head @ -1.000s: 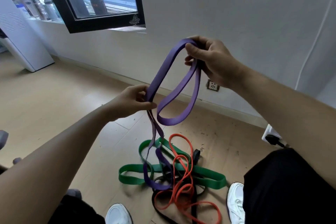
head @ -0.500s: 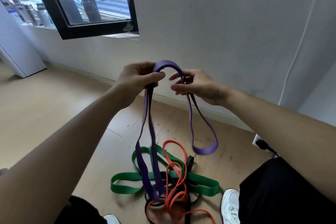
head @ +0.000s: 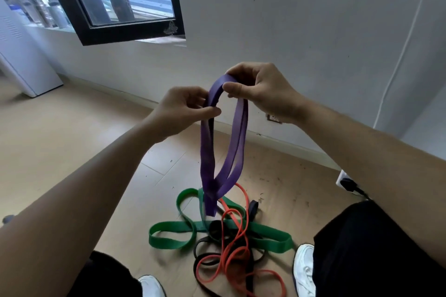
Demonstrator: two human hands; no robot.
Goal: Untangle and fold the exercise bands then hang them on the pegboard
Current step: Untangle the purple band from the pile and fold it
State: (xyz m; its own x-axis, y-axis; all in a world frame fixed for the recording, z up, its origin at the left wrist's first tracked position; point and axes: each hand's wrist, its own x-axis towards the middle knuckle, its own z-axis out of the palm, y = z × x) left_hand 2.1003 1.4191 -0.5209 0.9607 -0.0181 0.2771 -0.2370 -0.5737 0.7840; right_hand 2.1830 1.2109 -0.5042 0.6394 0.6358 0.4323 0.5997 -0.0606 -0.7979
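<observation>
A purple exercise band (head: 237,137) hangs folded in front of me, its doubled strands dropping toward the floor. My left hand (head: 181,109) pinches the left strands just below the top bend. My right hand (head: 261,90) grips the top of the fold between thumb and fingers. Below, on the wooden floor, lies a tangle of a green band (head: 169,240), an orange band (head: 231,258) and a black band (head: 207,252). The purple band's lower end hangs just above that pile. No pegboard is in view.
A white wall with a wall socket (head: 274,118) stands ahead, a black-framed window (head: 79,19) upper left. A power strip with a plug (head: 347,182) lies at right. My white shoes (head: 304,270) and dark trousers flank the pile.
The purple band's loose loop has been gathered into the fold, and its lower end has lifted off the pile. My right hand moved up to grip the top bend; both hands stay close together.
</observation>
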